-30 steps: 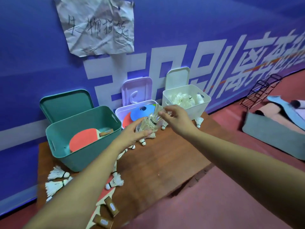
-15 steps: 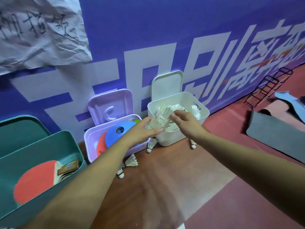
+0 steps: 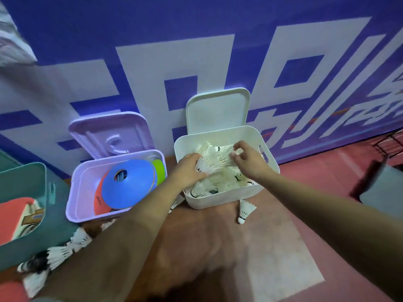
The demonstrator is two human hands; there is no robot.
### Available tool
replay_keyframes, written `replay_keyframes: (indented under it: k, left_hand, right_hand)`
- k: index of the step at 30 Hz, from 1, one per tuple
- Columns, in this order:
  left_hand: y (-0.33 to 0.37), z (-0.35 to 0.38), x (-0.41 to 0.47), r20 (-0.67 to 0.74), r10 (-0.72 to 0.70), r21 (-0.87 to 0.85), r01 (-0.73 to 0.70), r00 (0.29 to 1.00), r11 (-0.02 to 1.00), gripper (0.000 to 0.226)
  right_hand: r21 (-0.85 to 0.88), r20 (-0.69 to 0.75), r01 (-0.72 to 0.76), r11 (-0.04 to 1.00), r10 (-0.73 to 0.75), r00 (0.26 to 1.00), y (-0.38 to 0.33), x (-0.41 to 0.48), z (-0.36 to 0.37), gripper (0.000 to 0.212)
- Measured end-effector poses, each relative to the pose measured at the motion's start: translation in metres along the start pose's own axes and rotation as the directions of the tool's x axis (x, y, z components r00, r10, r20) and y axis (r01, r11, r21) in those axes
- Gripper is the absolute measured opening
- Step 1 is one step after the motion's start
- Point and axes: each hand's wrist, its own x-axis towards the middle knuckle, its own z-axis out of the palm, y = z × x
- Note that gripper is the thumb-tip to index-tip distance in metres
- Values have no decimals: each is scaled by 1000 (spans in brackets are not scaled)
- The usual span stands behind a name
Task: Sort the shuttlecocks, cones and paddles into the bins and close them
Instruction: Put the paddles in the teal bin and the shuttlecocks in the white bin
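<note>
Both hands hover over the open white bin (image 3: 226,199), which holds several white shuttlecocks. My left hand (image 3: 188,168) and my right hand (image 3: 248,159) hold a bunch of shuttlecocks (image 3: 214,159) between them, inside the bin's rim. The lilac bin (image 3: 85,192) to the left contains a blue cone (image 3: 128,184), an orange cone and a green cone. A teal bin (image 3: 32,216) at far left holds a red paddle (image 3: 13,216). One shuttlecock (image 3: 245,211) lies on the table in front of the white bin; several more shuttlecocks (image 3: 54,256) lie by the teal bin.
The white lid (image 3: 218,110) and lilac lid (image 3: 111,136) lean open against the blue banner wall. The wooden table (image 3: 207,247) stretches toward me. Red floor and a dark mat (image 3: 381,186) lie to the right.
Both hands have carried the bunch of shuttlecocks from the table area to over and into the white bin. The view has moved closer and to the right.
</note>
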Motion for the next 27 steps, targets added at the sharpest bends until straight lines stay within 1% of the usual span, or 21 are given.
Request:
replay_keyframes:
  k: [2,4,6,8,9,11,13,15,17,20,24,27]
  left_hand:
    - [-7,11,7,1,-56,58,55,998,997,67]
    - [-15,21,12,-33,-92,166,97,995,981,61]
    - [-20,28,13,-82,-62,280,83,995,957,55]
    - [-25,34,14,-104,-6,303,37,995,952,58]
    - [-27,35,13,-109,6,272,24,994,962,63]
    - [-31,30,6,-135,24,153,-3,991,988,75]
    - [-33,17,-7,-178,48,50,-40,983,998,77]
    - [-39,3,-24,-235,47,-16,-53,971,998,62]
    - [-52,-10,-45,-283,16,-73,-38,959,997,42]
    - [-87,-21,-77,-280,-28,-105,-2,960,994,25]
    - [-139,-24,-120,-240,-206,-182,165,949,969,21]
    - [-173,-18,-146,-201,-263,-205,222,944,953,9]
  right_hand:
    - [-80,58,-9,997,14,998,13,16,7,17]
    - [-170,115,-6,985,25,993,26,31,15,21]
    - [-213,138,-5,977,36,990,33,39,22,25]
    - [-214,131,6,977,22,991,37,43,25,31]
    - [-214,114,22,977,3,993,37,43,27,36]
    - [-243,61,51,969,-37,997,34,39,27,48]
    - [-289,-1,124,949,-129,992,21,31,22,53]
    - [-309,-50,247,918,-275,960,3,21,16,51]
    - [-268,-51,345,899,-371,927,-20,9,13,46]
    - [-193,27,441,877,-444,896,-53,-10,27,43]
    - [-136,192,589,797,-562,805,-75,-30,71,37]
    - [-94,273,606,790,-565,778,-81,-45,108,28]
